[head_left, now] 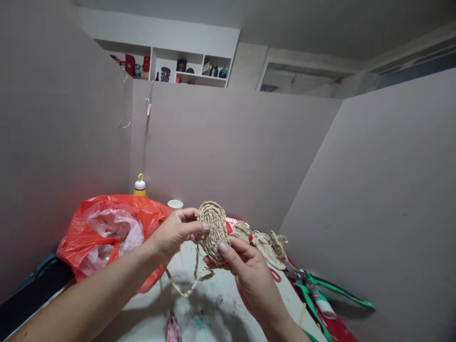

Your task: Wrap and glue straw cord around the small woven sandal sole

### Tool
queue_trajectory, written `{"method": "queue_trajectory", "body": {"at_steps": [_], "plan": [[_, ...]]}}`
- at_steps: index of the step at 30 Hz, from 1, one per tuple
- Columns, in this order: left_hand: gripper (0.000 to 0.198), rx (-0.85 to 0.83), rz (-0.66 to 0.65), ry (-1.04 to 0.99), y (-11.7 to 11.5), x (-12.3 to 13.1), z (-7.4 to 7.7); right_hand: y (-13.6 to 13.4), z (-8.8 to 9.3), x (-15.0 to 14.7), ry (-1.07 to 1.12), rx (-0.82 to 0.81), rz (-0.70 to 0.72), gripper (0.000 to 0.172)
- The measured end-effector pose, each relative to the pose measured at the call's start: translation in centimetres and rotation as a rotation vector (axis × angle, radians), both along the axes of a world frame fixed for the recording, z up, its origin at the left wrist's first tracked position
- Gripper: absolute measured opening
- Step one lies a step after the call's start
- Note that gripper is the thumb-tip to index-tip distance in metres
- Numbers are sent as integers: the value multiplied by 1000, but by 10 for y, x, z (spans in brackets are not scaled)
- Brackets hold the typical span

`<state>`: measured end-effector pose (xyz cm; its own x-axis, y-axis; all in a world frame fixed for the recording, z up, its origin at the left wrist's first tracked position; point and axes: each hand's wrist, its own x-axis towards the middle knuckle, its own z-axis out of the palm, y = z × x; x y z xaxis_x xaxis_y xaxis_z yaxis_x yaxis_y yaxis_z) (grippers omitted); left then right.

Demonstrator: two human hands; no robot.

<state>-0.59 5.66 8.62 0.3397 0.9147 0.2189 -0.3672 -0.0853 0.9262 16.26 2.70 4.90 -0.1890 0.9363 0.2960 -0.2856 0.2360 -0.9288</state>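
Observation:
A woven straw sole (213, 223), oval and coiled from braided cord, is held up above the table between both hands. My left hand (178, 230) pinches its left edge, thumb lying on the front face. My right hand (245, 266) grips the lower right edge, with the thumb on the front and the fingers behind, partly hidden. From the sole a loose straw cord (188, 289) hangs in a loop on the left. More woven straw pieces (267, 247) lie on the table behind my right hand.
A red plastic bag (85, 228) with a white bag inside sits at left, near a yellow bottle (140, 185) and a paper cup (175, 204). Green-handled shears (313, 280) and a white-green tube (324, 304) lie at right. A pinkish pointed object (173, 328) is at the front. Grey partitions (228, 147) surround the table.

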Motion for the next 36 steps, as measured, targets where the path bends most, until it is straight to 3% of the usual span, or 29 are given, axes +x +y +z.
{"method": "queue_trajectory", "body": {"at_steps": [8,25,36], "plan": [[22,-34,-145,-4,9,-3,-8,4,-4,1,21,15,-68,23],[26,-71,-46,7,6,-1,-7,3,-2,-2,119,-47,-47,19],[27,-30,44,50,7,3,-11,2,-6,-3,-89,94,-220,28]]}}
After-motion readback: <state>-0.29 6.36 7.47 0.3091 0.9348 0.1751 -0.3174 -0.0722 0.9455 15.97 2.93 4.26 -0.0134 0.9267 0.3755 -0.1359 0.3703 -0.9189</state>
